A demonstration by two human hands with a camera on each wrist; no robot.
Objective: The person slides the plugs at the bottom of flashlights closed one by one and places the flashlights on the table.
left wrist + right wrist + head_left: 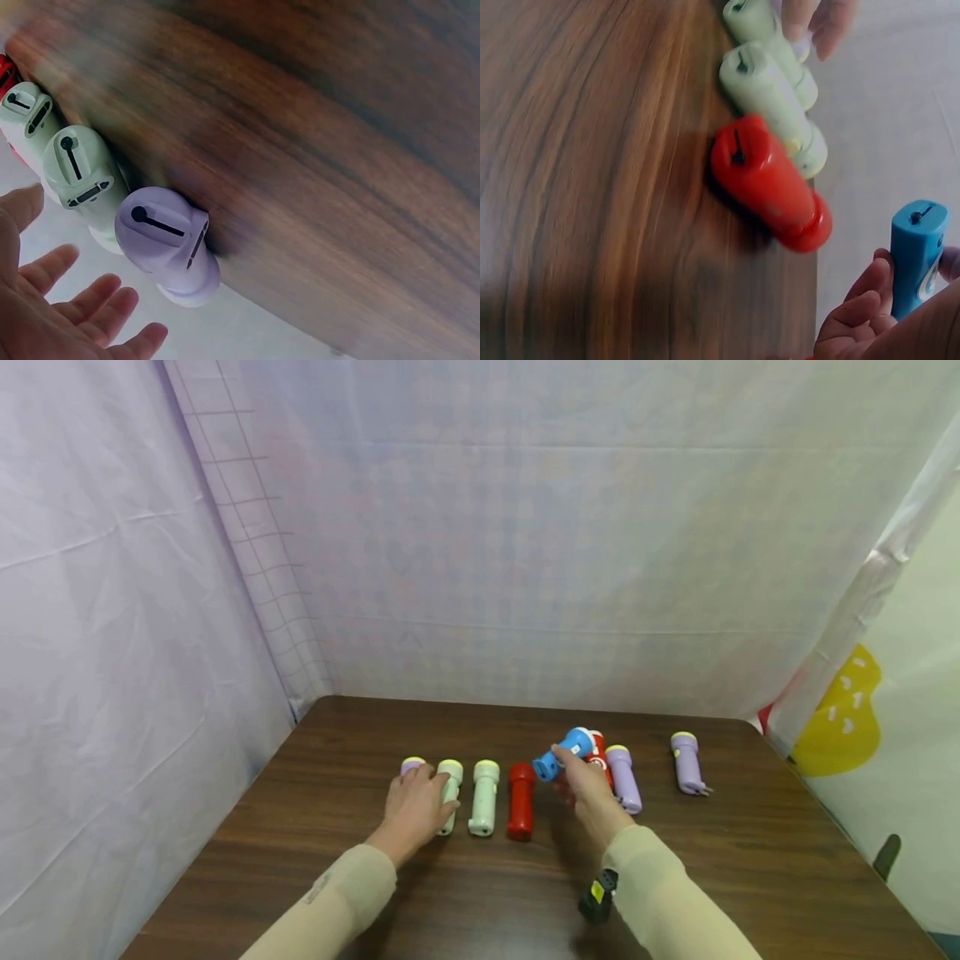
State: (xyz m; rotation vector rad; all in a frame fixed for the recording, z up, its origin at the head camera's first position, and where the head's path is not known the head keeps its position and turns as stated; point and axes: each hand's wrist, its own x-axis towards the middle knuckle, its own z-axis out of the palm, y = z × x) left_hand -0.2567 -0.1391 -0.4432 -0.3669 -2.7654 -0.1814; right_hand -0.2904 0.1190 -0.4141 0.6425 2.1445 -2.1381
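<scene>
So, dark wood-grain table (465, 893) across lower frame; left hand (415, 803) left of centre, fingers loosely extended, holding nothing; right hand (594, 795) right of centre, gripping the blue-and-white cylindrical flashlight (573, 742), axis lower-left to upper-right; all-red flashlight (521, 802) between, near-vertical, closer to the right.

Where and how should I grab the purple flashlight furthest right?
The purple flashlight is probably best gripped mid-barrel from above, thumb and fingers across its sides: it lies on the table, yellow-rimmed head pointing away from you, with space either side.
</scene>
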